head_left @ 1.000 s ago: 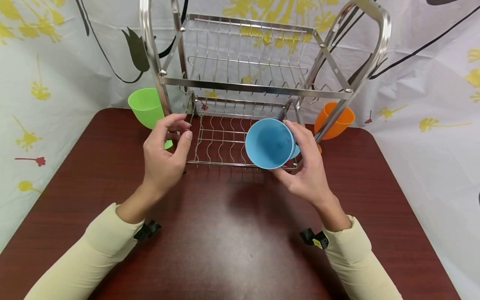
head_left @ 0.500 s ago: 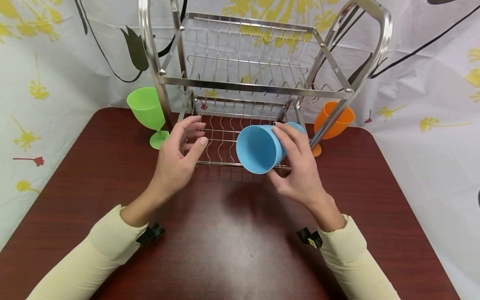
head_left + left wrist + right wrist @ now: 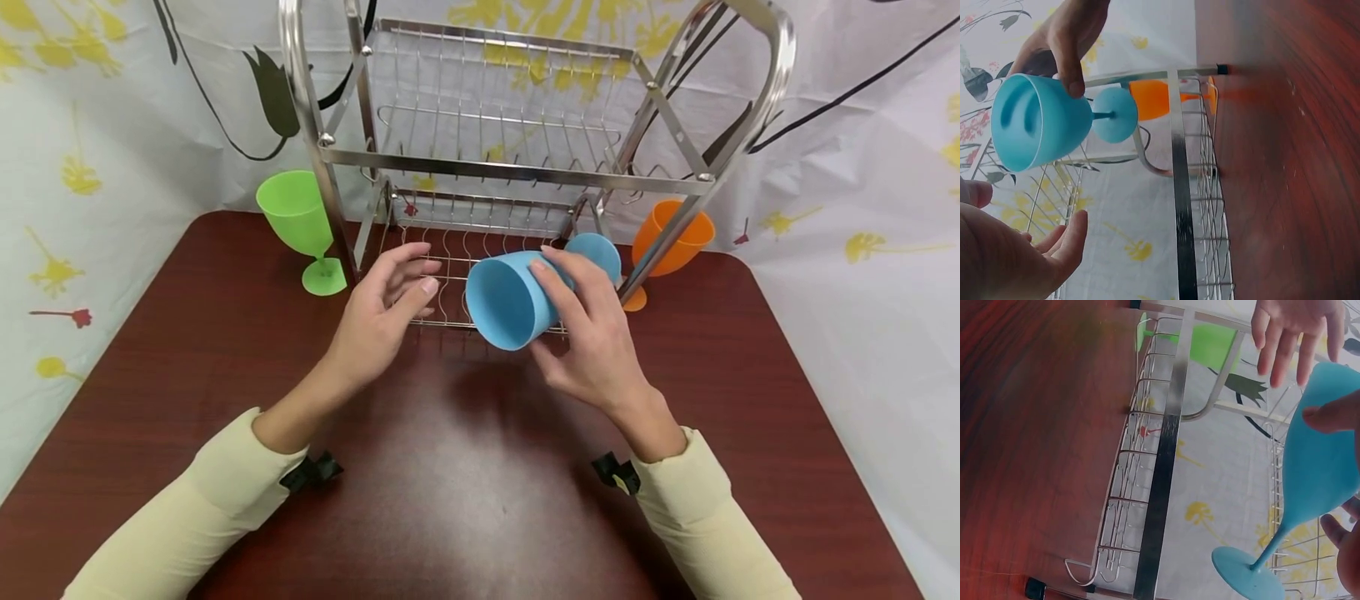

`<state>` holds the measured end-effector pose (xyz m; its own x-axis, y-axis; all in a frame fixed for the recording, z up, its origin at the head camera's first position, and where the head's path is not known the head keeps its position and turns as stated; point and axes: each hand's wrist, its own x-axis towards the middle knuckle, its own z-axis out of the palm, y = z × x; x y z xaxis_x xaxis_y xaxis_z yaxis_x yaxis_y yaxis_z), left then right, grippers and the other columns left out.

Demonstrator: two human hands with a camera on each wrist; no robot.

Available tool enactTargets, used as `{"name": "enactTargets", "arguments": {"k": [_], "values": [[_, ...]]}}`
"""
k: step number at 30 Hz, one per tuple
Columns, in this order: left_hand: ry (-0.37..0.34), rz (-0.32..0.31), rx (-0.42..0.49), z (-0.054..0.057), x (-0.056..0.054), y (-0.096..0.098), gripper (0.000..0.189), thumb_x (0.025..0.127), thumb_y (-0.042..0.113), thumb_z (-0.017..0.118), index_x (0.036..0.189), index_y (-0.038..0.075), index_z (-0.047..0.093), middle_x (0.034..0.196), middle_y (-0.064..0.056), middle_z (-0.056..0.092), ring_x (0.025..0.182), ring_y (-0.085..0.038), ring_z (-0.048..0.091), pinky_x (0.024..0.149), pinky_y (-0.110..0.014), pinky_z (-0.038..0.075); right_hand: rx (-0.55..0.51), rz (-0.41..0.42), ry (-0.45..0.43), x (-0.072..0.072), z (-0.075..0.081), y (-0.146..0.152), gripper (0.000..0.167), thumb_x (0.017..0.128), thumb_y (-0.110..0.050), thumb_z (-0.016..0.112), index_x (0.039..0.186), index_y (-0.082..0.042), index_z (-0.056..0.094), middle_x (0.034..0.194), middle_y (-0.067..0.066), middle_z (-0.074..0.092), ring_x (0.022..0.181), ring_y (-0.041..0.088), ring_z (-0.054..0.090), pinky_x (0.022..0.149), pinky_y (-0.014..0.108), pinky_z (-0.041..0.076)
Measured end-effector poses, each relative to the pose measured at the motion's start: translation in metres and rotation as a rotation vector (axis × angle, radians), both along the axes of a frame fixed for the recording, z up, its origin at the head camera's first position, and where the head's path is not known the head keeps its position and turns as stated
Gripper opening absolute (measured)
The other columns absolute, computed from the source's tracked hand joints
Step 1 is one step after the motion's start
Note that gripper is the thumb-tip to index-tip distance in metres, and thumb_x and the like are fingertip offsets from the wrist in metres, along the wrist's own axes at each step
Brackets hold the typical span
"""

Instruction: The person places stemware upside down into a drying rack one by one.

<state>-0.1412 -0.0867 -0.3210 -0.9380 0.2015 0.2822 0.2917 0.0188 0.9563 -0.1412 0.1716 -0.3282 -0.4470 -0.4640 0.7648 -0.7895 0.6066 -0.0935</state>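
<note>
In the head view a blue plastic goblet (image 3: 504,302) is tilted on its side in the air, its mouth toward the left hand and its round foot (image 3: 597,255) to the back right. The right hand (image 3: 596,342) grips its bowl between thumb and fingers. Apart from the goblet, the left hand (image 3: 382,321) hovers to its left, fingers loosely bent around nothing. From the right wrist, the goblet's stem and foot (image 3: 1246,574) show whole, with the left hand (image 3: 1300,331) beyond the rim. The left wrist view looks into the goblet's bowl (image 3: 1019,122).
A two-tier metal dish rack (image 3: 517,177) stands behind the hands on the dark red wooden table (image 3: 465,500). A green goblet (image 3: 296,217) is at its left post, an orange goblet (image 3: 678,237) at its right post. A patterned white sheet (image 3: 150,125) hangs behind.
The right hand has turned the blue goblet further onto its side and shifted it left, bringing its foot into sight. The left hand has moved right, closer to the goblet's mouth.
</note>
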Motion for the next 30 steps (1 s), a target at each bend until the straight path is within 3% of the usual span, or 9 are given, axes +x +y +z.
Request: {"name": "enactTargets", "arguments": {"k": [5,11,17,21,30], "values": [[-0.102,-0.042,0.043,0.002,0.000,0.004,0.043,0.100,0.014,0.052,0.141,0.006,0.043,0.129,-0.014,0.059,0.112,-0.025,0.061,0.089,-0.049,0.054,0.001,0.007,0.033,-0.002,-0.001,-0.004,0.080,0.064,-0.012,0.083,0.137,-0.007,0.049,0.141,0.022,0.046,0.127,0.040,0.045,0.104,0.056,0.037],[-0.184,-0.078,0.083,0.002,0.002,0.009,0.044,0.100,0.016,0.050,0.142,0.005,0.040,0.130,-0.017,0.057,0.113,-0.027,0.060,0.089,-0.044,0.055,0.059,-0.020,0.087,-0.005,-0.003,-0.007,0.070,0.070,-0.009,0.072,0.137,-0.009,0.050,0.139,0.022,0.048,0.126,0.041,0.046,0.100,0.057,0.039],[-0.268,-0.120,0.138,0.000,0.001,0.015,0.044,0.100,0.017,0.049,0.141,0.005,0.040,0.126,-0.020,0.056,0.112,-0.034,0.058,0.091,-0.048,0.053,0.089,-0.038,0.116,-0.005,-0.005,-0.009,0.066,0.072,-0.007,0.065,0.137,-0.011,0.051,0.137,0.022,0.050,0.125,0.041,0.047,0.099,0.057,0.039],[-0.328,-0.145,0.150,0.000,0.001,0.018,0.044,0.100,0.021,0.049,0.141,0.008,0.040,0.126,-0.018,0.055,0.110,-0.031,0.060,0.090,-0.047,0.054,0.105,-0.045,0.127,-0.004,-0.006,-0.009,0.062,0.075,-0.007,0.061,0.136,-0.011,0.053,0.137,0.021,0.051,0.126,0.039,0.047,0.100,0.056,0.039],[-0.390,-0.169,0.182,0.003,0.002,0.022,0.046,0.100,0.024,0.048,0.142,0.007,0.039,0.131,-0.017,0.049,0.111,-0.032,0.059,0.092,-0.052,0.051,0.139,-0.050,0.158,-0.003,-0.011,-0.014,0.067,0.072,-0.009,0.071,0.136,-0.014,0.053,0.137,0.020,0.050,0.126,0.040,0.046,0.099,0.058,0.039]]}}
